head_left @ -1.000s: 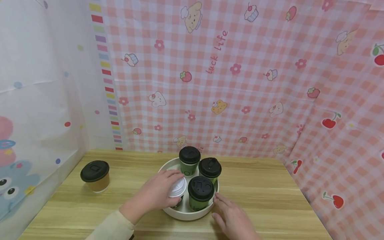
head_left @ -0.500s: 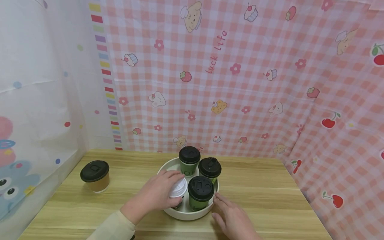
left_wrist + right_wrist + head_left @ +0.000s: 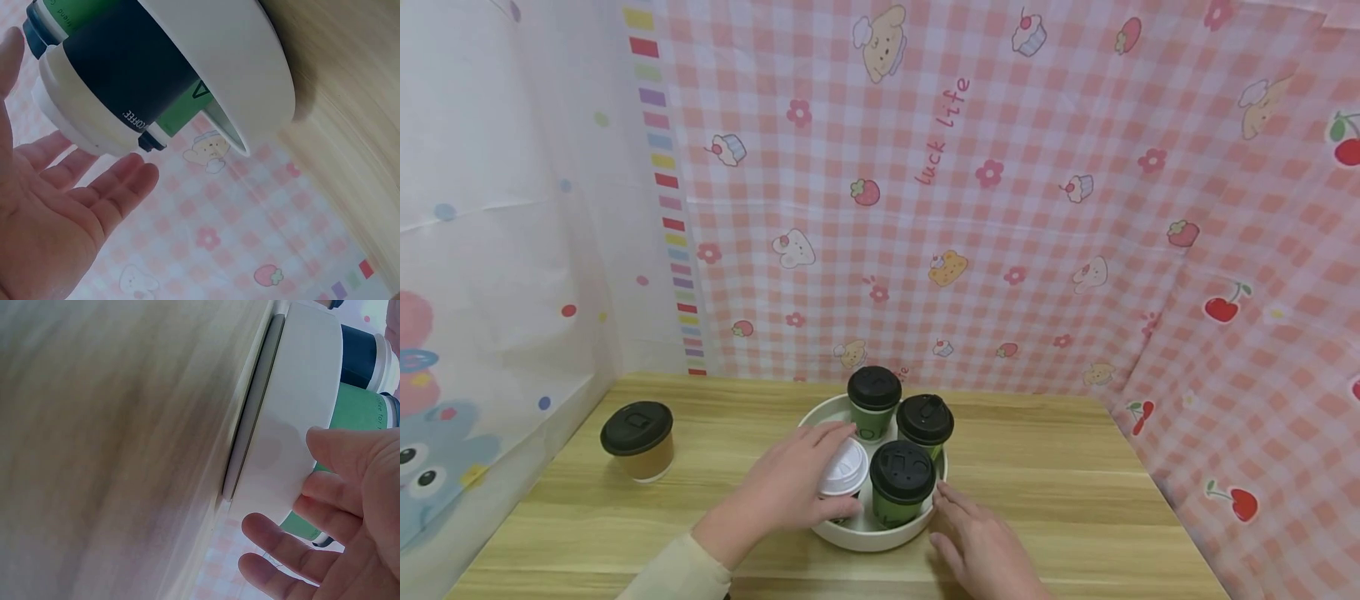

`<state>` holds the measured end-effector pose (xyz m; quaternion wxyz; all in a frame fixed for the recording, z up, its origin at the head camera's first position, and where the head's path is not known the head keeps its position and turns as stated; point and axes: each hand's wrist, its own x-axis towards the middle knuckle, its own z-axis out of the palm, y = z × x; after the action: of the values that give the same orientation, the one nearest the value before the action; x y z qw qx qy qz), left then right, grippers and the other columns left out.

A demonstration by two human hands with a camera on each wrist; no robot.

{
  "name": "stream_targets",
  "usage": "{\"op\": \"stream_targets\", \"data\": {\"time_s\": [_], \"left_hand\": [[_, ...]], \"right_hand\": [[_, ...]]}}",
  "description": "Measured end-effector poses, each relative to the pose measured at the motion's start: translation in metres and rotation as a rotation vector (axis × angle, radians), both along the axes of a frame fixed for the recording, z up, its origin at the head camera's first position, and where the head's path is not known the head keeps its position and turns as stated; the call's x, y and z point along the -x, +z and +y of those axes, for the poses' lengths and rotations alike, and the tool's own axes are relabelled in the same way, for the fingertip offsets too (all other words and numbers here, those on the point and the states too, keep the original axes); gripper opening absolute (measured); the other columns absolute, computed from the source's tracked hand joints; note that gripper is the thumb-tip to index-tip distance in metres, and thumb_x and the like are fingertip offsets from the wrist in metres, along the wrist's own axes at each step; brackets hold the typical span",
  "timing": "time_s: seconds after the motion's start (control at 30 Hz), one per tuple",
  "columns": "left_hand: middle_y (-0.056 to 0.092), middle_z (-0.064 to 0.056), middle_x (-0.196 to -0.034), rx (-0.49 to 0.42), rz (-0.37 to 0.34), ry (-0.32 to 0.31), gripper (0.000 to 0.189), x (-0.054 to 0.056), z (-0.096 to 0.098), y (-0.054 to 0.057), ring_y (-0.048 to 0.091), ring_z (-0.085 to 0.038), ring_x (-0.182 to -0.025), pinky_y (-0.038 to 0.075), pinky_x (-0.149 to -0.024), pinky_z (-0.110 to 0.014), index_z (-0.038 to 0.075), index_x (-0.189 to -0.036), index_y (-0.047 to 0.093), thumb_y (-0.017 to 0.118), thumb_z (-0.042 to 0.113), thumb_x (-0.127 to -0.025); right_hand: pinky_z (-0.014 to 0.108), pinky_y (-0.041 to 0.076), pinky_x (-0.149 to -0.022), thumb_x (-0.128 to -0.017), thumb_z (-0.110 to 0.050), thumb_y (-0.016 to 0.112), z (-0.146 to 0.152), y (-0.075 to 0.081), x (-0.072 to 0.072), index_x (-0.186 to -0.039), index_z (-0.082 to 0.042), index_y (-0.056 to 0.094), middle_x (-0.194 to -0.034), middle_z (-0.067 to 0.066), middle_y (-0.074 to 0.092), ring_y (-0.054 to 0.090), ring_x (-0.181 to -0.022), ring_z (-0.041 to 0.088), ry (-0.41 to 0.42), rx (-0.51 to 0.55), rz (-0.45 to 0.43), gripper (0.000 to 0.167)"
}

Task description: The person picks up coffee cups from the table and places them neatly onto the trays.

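A round white tray [image 3: 867, 542] holds a dark paper coffee cup with a white lid [image 3: 847, 468] and three green cups with black lids: front [image 3: 903, 472], back [image 3: 874, 388] and right [image 3: 926, 419]. My left hand [image 3: 784, 479] is spread loosely around the white lid. In the left wrist view, its relaxed fingers lie close beside the cup [image 3: 128, 65], and the thumb stands apart from the lid. At the tray's right side, my right hand [image 3: 987, 546] touches the outer wall with extended fingers, as the right wrist view of the tray [image 3: 294, 394] shows.
A brown cup with a black lid [image 3: 638, 440] stands apart on the left of the wooden table [image 3: 1037, 492]. Pink checked cloth [image 3: 925, 208] hangs along the back and right, and a white patterned cloth [image 3: 512, 208] on the left.
My left hand has loosened and shifted slightly left from the white-lidded cup, so more of its lid shows. The right hand and the tray have stayed in place.
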<state>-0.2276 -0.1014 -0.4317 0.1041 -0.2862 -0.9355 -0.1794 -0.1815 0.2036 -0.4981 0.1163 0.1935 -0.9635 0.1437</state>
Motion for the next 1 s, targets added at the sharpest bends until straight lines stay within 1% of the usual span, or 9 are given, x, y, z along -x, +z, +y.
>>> {"op": "stream_targets", "data": {"time_s": [0.1,0.2,0.33,0.47,0.57,0.77,1.0], "left_hand": [[0.058,-0.011,-0.156,-0.011,0.035,0.016,0.1,-0.006,-0.005,0.0,0.06,-0.035,-0.139,0.055,-0.112,-0.056,0.011,-0.159,0.048,0.082,0.067,-0.084],[0.059,-0.009,-0.155,-0.015,0.064,0.039,0.099,-0.012,-0.011,0.001,0.061,-0.034,-0.139,0.055,-0.113,-0.055,0.011,-0.159,0.048,0.083,0.066,-0.083],[0.059,-0.01,-0.155,-0.016,0.066,0.074,0.098,-0.02,-0.019,0.0,0.06,-0.035,-0.14,0.053,-0.115,-0.055,0.009,-0.158,0.049,0.086,0.061,-0.083],[0.058,-0.013,-0.157,-0.017,0.059,0.105,0.101,-0.028,-0.027,-0.004,0.058,-0.037,-0.142,0.051,-0.117,-0.057,0.008,-0.159,0.048,0.086,0.061,-0.082],[0.058,-0.014,-0.157,-0.022,0.07,0.119,0.101,-0.032,-0.032,-0.007,0.058,-0.037,-0.143,0.051,-0.118,-0.057,0.007,-0.158,0.048,0.087,0.061,-0.081],[0.061,-0.013,-0.154,-0.025,0.093,0.135,0.097,-0.041,-0.042,-0.013,0.061,-0.035,-0.14,0.053,-0.115,-0.056,0.006,-0.155,0.053,0.087,0.059,-0.081],[0.065,-0.012,-0.15,-0.026,0.103,0.145,0.091,-0.049,-0.051,-0.014,0.065,-0.033,-0.134,0.057,-0.11,-0.055,0.008,-0.151,0.057,0.085,0.061,-0.083]], "right_hand": [[0.052,0.059,-0.106,-0.097,-0.03,0.079,-0.001,-0.001,0.0,-0.141,-0.008,0.07,-0.153,0.005,0.064,0.07,-0.129,0.031,0.001,0.0,0.007,0.049],[0.052,0.059,-0.106,-0.097,-0.029,0.079,-0.001,-0.001,0.001,-0.14,-0.008,0.07,-0.153,0.005,0.065,0.07,-0.128,0.031,0.001,-0.001,0.01,0.049],[0.052,0.059,-0.106,-0.097,-0.029,0.078,-0.002,-0.001,0.002,-0.14,-0.008,0.07,-0.153,0.005,0.064,0.07,-0.129,0.032,-0.003,0.007,-0.005,0.049],[0.053,0.059,-0.106,-0.097,-0.03,0.078,-0.002,0.0,0.002,-0.141,-0.008,0.069,-0.154,0.005,0.064,0.069,-0.129,0.033,-0.006,0.013,-0.021,0.05],[0.053,0.059,-0.106,-0.097,-0.03,0.078,-0.002,-0.001,0.002,-0.142,-0.008,0.069,-0.155,0.005,0.063,0.069,-0.129,0.034,-0.007,0.013,-0.025,0.05],[0.052,0.059,-0.108,-0.097,-0.03,0.078,0.0,-0.002,0.004,-0.142,-0.008,0.069,-0.155,0.004,0.063,0.069,-0.13,0.034,-0.014,0.008,-0.01,0.051],[0.053,0.058,-0.109,-0.097,-0.029,0.078,0.003,0.001,0.009,-0.141,-0.008,0.069,-0.154,0.007,0.063,0.069,-0.13,0.036,-0.009,0.006,-0.005,0.05]]}}
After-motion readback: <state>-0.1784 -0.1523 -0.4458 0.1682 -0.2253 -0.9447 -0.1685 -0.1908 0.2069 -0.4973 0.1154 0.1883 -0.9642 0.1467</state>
